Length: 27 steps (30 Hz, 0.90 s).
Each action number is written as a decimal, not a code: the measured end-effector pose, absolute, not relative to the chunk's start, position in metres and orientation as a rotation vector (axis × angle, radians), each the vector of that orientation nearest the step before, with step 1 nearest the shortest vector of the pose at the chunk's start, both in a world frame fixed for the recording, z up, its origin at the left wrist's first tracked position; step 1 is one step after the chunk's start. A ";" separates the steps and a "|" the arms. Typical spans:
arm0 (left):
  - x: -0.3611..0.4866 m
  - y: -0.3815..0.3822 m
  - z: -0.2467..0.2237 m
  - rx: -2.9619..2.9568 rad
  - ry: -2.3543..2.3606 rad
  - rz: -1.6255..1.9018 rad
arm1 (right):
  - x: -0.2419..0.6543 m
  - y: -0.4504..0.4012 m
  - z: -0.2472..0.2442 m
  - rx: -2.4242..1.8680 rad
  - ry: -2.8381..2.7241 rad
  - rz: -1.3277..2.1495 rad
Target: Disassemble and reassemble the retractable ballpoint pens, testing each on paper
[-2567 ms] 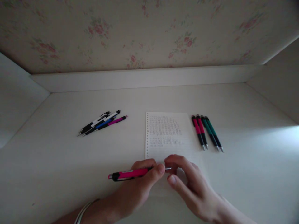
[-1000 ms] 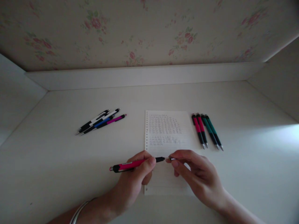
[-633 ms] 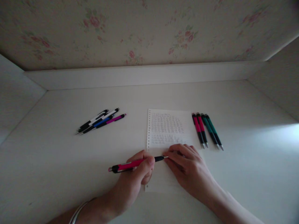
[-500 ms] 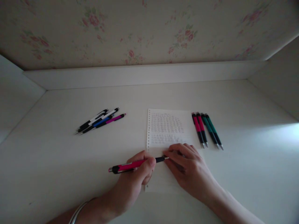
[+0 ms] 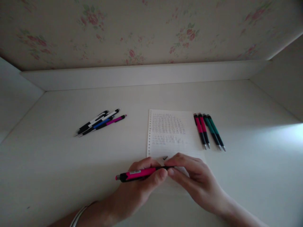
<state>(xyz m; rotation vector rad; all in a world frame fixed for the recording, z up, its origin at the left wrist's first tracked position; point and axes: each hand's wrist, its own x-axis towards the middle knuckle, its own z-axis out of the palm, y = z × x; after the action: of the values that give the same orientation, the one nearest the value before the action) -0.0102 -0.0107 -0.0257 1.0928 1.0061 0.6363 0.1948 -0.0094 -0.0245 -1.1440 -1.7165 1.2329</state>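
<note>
Between the thumb and fingers of my left hand (image 5: 146,183) is a pink pen (image 5: 142,172), its clicker end pointing left. My right hand (image 5: 196,179) pinches the pen's black front end, with thumb and index finger closed on it; the tip is hidden there. Both hands are over the lower part of a lined sheet of paper (image 5: 170,126) with handwriting on its upper half. A small dark piece (image 5: 165,158) with a metallic look lies on the paper just beyond my fingertips.
Left of the paper is a loose pile of black, white, blue and purple pens (image 5: 100,123). Two pink pens (image 5: 201,130) and two green pens (image 5: 215,131) lie at its right edge. A white ledge (image 5: 146,74) and side panels border the white desk (image 5: 71,164).
My right hand has come down and closed on the pen's front end. My left hand has moved slightly right and down with the pen. The small dark piece now shows apart from my fingers.
</note>
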 end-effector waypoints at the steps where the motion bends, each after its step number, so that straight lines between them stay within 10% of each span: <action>1: -0.011 -0.012 -0.027 1.082 0.994 0.638 | 0.194 -0.009 -0.025 -1.151 -1.701 1.210; 16: -0.005 -0.011 -0.037 0.520 0.855 1.007 | 0.208 -0.002 -0.033 -1.270 -1.309 0.970; 27: -0.003 -0.009 -0.029 0.444 0.840 1.037 | 0.203 0.000 -0.027 -1.062 -2.322 0.604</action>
<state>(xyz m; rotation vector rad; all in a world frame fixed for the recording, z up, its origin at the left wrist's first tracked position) -0.0033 -0.0093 -0.0291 0.4443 0.8399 1.0368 0.2027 -0.0001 -0.0267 -1.0622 -2.3219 0.6043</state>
